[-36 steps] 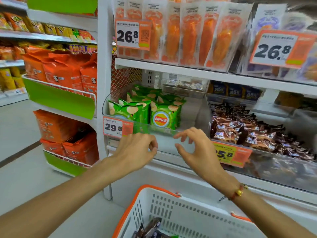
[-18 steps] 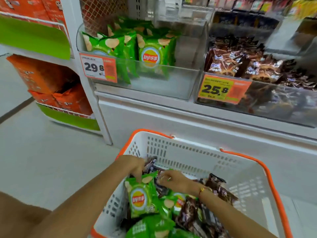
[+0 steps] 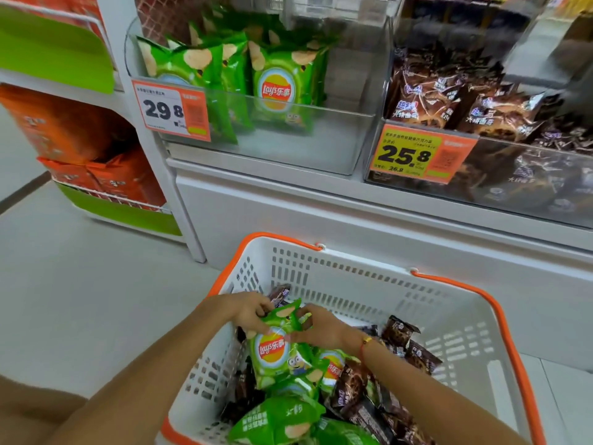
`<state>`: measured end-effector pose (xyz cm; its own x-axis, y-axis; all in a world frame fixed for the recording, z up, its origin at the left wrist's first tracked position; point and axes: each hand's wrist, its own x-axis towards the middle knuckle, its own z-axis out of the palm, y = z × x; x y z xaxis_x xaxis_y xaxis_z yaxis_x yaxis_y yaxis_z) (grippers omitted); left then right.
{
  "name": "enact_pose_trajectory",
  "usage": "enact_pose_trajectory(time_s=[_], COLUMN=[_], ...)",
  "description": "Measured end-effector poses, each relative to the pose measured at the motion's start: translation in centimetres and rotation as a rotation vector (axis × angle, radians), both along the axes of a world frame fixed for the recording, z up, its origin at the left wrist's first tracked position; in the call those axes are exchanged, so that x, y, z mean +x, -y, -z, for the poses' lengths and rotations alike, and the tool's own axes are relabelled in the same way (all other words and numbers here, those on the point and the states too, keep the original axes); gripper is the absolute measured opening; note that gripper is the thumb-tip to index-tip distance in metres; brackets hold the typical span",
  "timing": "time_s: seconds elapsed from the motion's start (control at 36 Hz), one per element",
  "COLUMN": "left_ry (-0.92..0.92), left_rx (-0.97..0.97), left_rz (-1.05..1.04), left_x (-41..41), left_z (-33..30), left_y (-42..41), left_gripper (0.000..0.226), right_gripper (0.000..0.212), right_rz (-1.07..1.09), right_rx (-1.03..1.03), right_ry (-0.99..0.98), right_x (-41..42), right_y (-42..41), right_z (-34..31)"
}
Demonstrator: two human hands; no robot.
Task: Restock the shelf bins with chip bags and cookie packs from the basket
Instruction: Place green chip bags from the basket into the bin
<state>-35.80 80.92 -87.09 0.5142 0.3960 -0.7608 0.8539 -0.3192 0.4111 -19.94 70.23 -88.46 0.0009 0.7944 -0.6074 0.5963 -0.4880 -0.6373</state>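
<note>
Both hands [image 3: 253, 313] [image 3: 321, 326] pinch green chip bag [image 3: 272, 348] top, upright in basket [image 3: 353, 284].

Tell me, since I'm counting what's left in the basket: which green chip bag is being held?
The upright green chip bag with its logo facing up, at the basket's left wall. The left hand and right hand pinch its top; the others lie loose below.

Both hands, left hand [image 3: 248, 313] and right hand [image 3: 324, 326], pinch a green chip bag [image 3: 276, 351] inside the basket [image 3: 353, 268].
</note>
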Motion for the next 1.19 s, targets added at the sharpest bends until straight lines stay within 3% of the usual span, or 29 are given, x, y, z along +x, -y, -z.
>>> enact_pose_trajectory(time_s=[0.25, 0.5, 0.58, 0.69, 0.78, 0.83, 0.89, 0.94, 1.08, 1.19], left_ry=[0.464, 0.494, 0.521, 0.603, 0.646, 0.705, 0.805, 0.938, 1.165, 1.074], left_rx=[0.054, 0.012, 0.130, 0.181, 0.269, 0.315, 0.359, 0.383, 0.515, 0.796], left_rz=[-0.372, -0.353, -0.265, -0.216, -0.208, -0.219, -0.265, -0.358, -0.595, -0.586], left_x=[1.9, 0.3, -1.1, -2.3, -2.6, -2.4, -2.2, -1.8, 0.3, 2.0], left_z=[-9.1, -20.6, -24.9, -29.5, -31.7, -32.7, -33.4, -33.7, -32.9, -30.2], left_y=[-3.4, -6.8, -6.8, -6.3, -6.7, -7.1, -7.7, -8.4, -9.9, -11.5], left_gripper=[0.075, 0.069, 0.065, 0.072, 0.055, 0.046, 0.045, 0.048, 0.062, 0.064], right_gripper=[0.050, 0.054, 0.064, 0.093, 0.104, 0.093, 0.067, 0.051, 0.048, 0.064], right_rz=[0.103, 0.064, 0.031, 0.017, 0.019, 0.046, 0.075, 0.103, 0.214, 0.335], right_rx=[0.375, 0.858, 0.909, 1.018, 1.069, 1.040, 1.052, 1.124, 1.239, 1.091], right_ry=[0.081, 0.299, 0.312, 0.296, 0.225, 0.092, -0.024, -0.019, 0.061, 0.117], right_x=[4.7, 3.7, 2.9, 2.5, 2.5, 2.6, 2.6, 2.7, 2.6, 2.8], right_y=[-2.0, -2.4, -2.4, -3.4, -4.8, -6.1, -7.5, -8.5, -11.3, -14.1], right_z=[-9.8, -20.7, -23.5, -26.7, -29.0, -30.3, -31.2, -32.0, -32.6, -31.0])
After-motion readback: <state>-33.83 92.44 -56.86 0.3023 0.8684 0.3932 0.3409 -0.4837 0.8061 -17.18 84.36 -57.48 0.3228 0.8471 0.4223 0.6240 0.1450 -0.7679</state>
